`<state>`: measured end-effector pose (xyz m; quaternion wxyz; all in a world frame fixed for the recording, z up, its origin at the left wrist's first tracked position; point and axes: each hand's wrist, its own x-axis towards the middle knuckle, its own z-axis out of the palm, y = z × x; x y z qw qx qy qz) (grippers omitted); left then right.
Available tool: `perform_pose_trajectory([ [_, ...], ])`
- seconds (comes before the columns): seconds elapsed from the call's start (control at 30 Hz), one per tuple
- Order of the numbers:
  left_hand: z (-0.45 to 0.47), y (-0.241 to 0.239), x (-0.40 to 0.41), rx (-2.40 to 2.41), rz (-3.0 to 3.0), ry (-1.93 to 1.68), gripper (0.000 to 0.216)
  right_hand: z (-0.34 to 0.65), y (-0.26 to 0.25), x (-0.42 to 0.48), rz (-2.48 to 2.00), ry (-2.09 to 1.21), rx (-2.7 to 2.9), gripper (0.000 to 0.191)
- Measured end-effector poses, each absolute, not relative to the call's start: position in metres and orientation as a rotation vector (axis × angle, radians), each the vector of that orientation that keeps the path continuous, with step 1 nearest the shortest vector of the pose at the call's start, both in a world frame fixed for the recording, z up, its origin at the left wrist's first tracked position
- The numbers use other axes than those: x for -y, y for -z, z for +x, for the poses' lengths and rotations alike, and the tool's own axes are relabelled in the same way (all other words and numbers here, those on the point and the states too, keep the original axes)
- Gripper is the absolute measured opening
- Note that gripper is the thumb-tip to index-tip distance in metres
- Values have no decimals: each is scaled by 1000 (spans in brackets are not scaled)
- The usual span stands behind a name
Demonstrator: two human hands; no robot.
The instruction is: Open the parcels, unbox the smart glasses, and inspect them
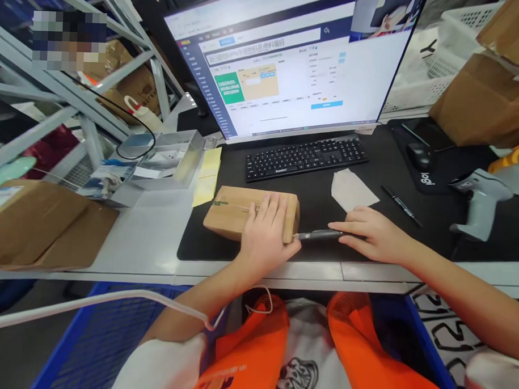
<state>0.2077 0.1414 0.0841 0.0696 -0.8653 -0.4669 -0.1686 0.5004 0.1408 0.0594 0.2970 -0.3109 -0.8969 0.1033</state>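
A small brown cardboard box lies on the black desk mat, a strip of tape with green print at its left end. My left hand holds the box down, fingers stretched over its top and thumb at the right end. In my right hand is a box cutter with a dark handle, gripped between thumb and fingers. Its tip meets the lower right corner of the box, close to my left thumb; how deep the blade sits cannot be seen. Beyond my right hand lies a white piece of paper.
A keyboard and monitor stand behind the box. To the right are a pen, a mouse and a barcode scanner. A grey bin, yellow slips and a larger carton are at left.
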Motion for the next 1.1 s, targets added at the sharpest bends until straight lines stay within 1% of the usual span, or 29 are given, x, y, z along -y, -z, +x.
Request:
perform_pose_trajectory([
  [0.13, 206, -83, -142, 1338, -2600, 565, 68, 501, -57, -154, -789, -315, 2355, 29],
  [0.3, 199, -83, -146, 1288, -2658, 556, 75, 493, -62, -160, -644, -286, 2403, 28],
  [0.4, 194, -84, -147, 1234, -2682, 576, 73, 488, -62, -162, -601, -257, 2396, 28],
  [0.63, 192, -86, -147, 1186, -2660, 613, 66, 488, -55, -173, -633, -230, 2402, 29],
  [0.87, 195, -85, -148, 1218, -2650, 596, 67, 493, -54, -199, -666, -251, 2459, 35],
  [0.97, 195, -85, -148, 1225, -2643, 592, 67, 510, -48, -226, -888, -325, 2427, 37],
  [1.1, 193, -83, -146, 1216, -2614, 631, 67, 543, -38, -264, -1599, -223, 1961, 40],
])
